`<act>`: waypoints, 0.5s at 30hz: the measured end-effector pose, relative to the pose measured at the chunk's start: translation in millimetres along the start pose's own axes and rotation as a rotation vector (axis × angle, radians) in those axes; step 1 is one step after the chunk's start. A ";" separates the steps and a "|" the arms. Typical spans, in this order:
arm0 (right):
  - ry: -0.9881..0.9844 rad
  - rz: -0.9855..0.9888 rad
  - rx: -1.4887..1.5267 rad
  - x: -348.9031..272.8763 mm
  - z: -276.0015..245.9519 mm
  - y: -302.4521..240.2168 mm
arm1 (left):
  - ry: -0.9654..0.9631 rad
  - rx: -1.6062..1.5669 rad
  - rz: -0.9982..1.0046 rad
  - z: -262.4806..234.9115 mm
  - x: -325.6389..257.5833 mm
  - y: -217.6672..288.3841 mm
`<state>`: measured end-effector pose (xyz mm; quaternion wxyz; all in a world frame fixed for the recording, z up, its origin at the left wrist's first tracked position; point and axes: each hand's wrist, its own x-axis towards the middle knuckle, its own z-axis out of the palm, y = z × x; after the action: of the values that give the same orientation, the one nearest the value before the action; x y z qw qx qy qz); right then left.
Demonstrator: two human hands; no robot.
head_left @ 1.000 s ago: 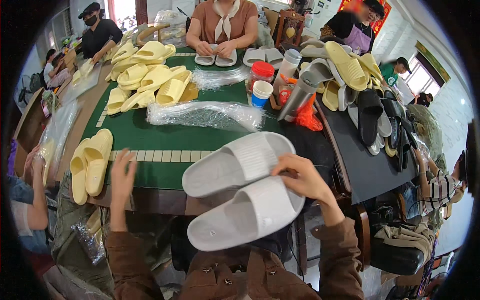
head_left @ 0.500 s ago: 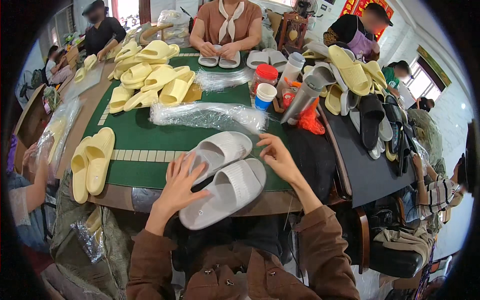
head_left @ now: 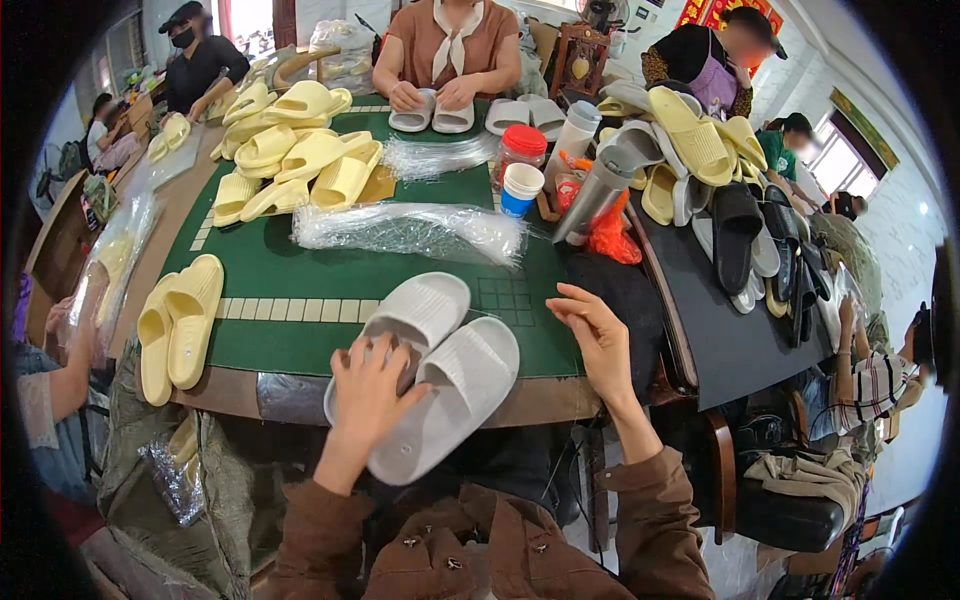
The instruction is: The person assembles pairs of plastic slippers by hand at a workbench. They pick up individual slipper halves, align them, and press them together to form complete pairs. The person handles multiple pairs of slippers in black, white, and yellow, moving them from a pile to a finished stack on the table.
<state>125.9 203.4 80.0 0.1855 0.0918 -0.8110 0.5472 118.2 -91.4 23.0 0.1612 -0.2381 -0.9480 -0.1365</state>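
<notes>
Two pale grey slide slippers (head_left: 455, 385) lie side by side, overlapping, at the near edge of the green table mat (head_left: 300, 275), their heels hanging over the table rim. My left hand (head_left: 368, 395) lies on their heel ends, fingers curled over the far slipper and thumb on the near one. My right hand (head_left: 597, 338) hovers to the right of the pair, apart from it, fingers loosely spread and holding nothing. Brown sleeves cover both my forearms.
A heap of clear plastic bags (head_left: 410, 230) lies just beyond the slippers. A yellow pair (head_left: 175, 320) sits at the left edge, with more yellow slippers (head_left: 290, 160) behind. A red-lidded jar (head_left: 521, 152), cup (head_left: 520, 187) and steel flask (head_left: 592, 195) stand right of centre. Other people sit around the table.
The grey pair has come down onto the table edge and lies closer together. My left hand has settled on it; my right hand let go and drew off to the right.
</notes>
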 end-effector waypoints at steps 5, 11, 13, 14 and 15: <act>-0.006 -0.003 0.179 5.5 -6.0 -7.1 | 0.014 0.076 -0.128 -2.5 -19.2 26.1; -0.068 -0.080 0.121 37.0 -5.7 -42.6 | 0.035 -0.036 -0.112 6.9 -6.5 28.5; -0.022 -0.179 0.049 46.1 1.9 -59.7 | 0.100 -0.054 -0.066 7.4 -0.6 26.9; -0.032 -0.263 -0.053 51.7 6.6 -68.7 | 0.079 -0.044 -0.077 11.9 -1.0 24.9; -0.038 -0.350 -0.157 57.2 9.5 -80.3 | 0.062 -0.034 -0.082 16.4 0.4 24.6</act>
<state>99.9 166.9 168.4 0.2694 0.2270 -0.8261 0.4398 126.1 -64.8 12.7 0.1805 -0.1977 -0.9490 -0.1665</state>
